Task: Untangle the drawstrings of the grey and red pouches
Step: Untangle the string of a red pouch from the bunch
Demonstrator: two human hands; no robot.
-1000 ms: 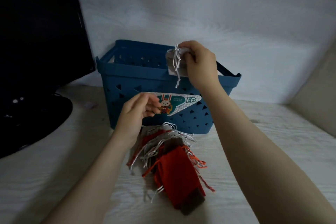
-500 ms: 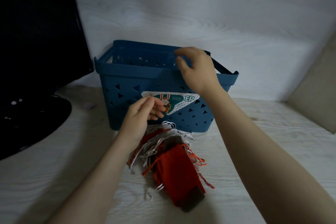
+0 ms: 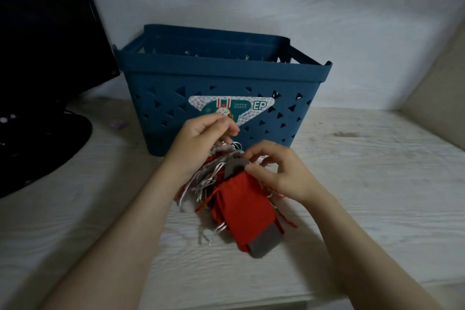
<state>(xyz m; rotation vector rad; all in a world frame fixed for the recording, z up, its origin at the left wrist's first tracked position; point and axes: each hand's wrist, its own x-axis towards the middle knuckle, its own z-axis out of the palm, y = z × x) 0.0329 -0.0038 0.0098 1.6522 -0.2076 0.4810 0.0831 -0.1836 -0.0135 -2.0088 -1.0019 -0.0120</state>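
A pile of pouches lies on the table in front of the blue basket. On top is a red pouch (image 3: 242, 205), with a grey pouch (image 3: 265, 243) sticking out from under its near end and another grey edge (image 3: 234, 167) at its far end. White and red drawstrings (image 3: 208, 181) tangle along the left side. My left hand (image 3: 198, 138) hovers at the pile's far end, fingers curled over the strings. My right hand (image 3: 279, 171) pinches at the top of the red pouch, by the grey edge.
The blue plastic basket (image 3: 221, 75) stands against the white wall, right behind the pile. A black monitor (image 3: 42, 33) with its round base (image 3: 37, 148) fills the left. A beige panel (image 3: 437, 98) closes the right side.
My right hand let go of a grey pouch over the basket, then came down from the rim to the pile. My left hand stayed at the pile's far end.
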